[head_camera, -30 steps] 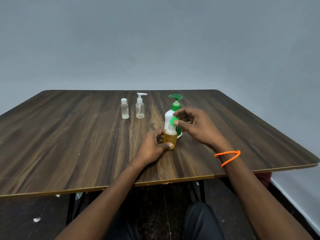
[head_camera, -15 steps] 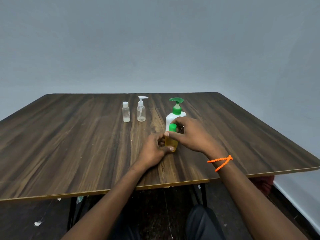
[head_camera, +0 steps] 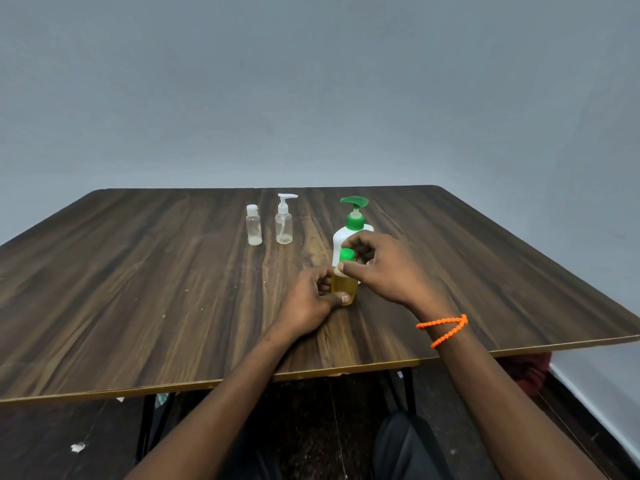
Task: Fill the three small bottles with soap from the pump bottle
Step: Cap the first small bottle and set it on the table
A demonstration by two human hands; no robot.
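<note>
A small bottle of yellow soap (head_camera: 343, 287) stands upright on the wooden table (head_camera: 138, 289), just in front of the white pump bottle (head_camera: 346, 233) with its green pump head. My left hand (head_camera: 308, 303) grips the yellow bottle's body from the left. My right hand (head_camera: 384, 268) curls its fingers around the green cap (head_camera: 346, 254) sitting on the bottle's neck. Further back stand two clear small bottles: one with a white screw cap (head_camera: 254, 225) and one with a white pump top (head_camera: 284, 220), each showing a little pale liquid at the bottom.
The table's near edge (head_camera: 242, 381) runs across in front of me, with my knees and the dark floor below. A grey wall stands behind the table. An orange bead bracelet (head_camera: 445, 329) circles my right wrist.
My right hand brought the green cap down from beside the pump bottle onto the yellow bottle's neck and now curls around it. My left hand kept its grip on the bottle.
</note>
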